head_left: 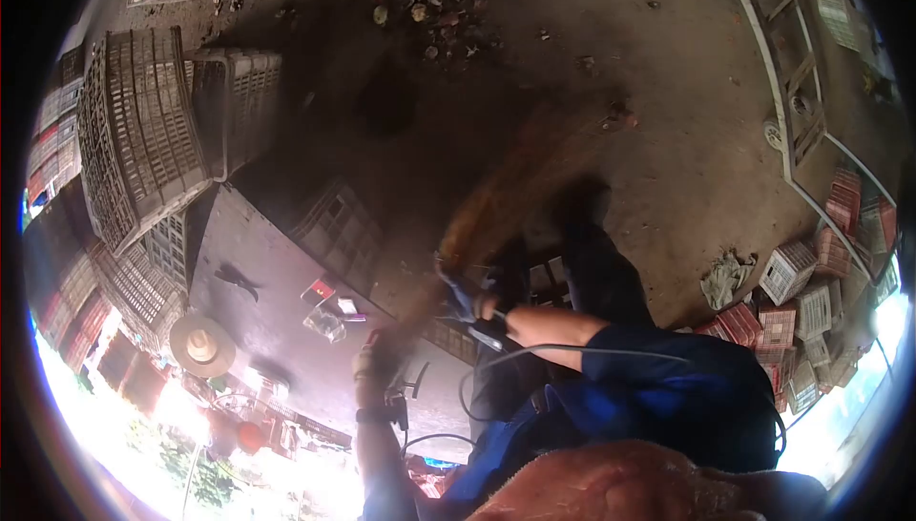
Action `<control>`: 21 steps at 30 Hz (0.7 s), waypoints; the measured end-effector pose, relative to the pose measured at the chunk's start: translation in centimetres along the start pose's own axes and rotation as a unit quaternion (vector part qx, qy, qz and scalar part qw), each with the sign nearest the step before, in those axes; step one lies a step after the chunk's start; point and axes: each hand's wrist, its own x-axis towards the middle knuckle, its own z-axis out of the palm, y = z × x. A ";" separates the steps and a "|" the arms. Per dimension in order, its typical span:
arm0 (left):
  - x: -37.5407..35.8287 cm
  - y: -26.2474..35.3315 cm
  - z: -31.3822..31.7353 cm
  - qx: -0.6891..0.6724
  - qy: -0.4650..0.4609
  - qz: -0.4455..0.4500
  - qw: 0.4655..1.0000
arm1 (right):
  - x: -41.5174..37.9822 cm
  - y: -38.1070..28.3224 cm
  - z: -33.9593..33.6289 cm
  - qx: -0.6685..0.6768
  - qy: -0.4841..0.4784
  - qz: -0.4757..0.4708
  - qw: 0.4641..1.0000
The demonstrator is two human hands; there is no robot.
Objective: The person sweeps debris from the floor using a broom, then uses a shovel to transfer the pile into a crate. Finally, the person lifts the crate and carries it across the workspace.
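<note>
A broom (520, 192) with brown bristles, smeared by motion, slants over the dirt floor in front of my legs. My right hand (470, 300), with blue on its fingers, is closed on the broom near where its head begins. Lower and to the left, my left hand (367, 361) appears closed around the upper end of the blurred handle, beside the table edge. A dark band circles my left wrist. Thin dark cables run by both forearms.
A pale table (258, 259) at left bears small packets and a dark item; a straw hat (202, 344) is near its edge. Stacked crates (143, 130) stand far left, more crates (773, 325) lie right. A wheeled cart (778, 53) and a debris pile (439, 1) lie ahead.
</note>
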 end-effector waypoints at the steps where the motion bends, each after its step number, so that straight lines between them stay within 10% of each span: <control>1: -0.6 0.0 -1.6 0.001 -0.005 -0.052 0.999 | 1.9 0.0 1.9 -0.072 -0.011 -0.031 0.997; 5: 0.3 -1.4 4.7 -0.099 0.130 -0.139 0.977 | 1.3 -5.8 12.2 -0.316 0.075 -0.083 0.942; 12: -3.1 2.0 3.1 -0.179 0.171 0.047 0.968 | -5.9 -7.3 10.6 -0.423 0.114 -0.343 0.831; 16: -2.6 5.6 -0.3 -0.233 0.061 0.134 0.961 | -15.3 -9.7 9.7 -0.275 0.088 -0.409 0.866; 17: -0.9 8.4 -1.2 -0.205 0.058 0.136 0.968 | -18.0 -12.5 8.5 -0.388 0.126 -0.390 0.826; 21: 8.1 26.3 -7.8 -0.166 0.041 0.209 0.963 | -19.7 -26.4 -0.9 -0.088 0.130 -0.412 0.898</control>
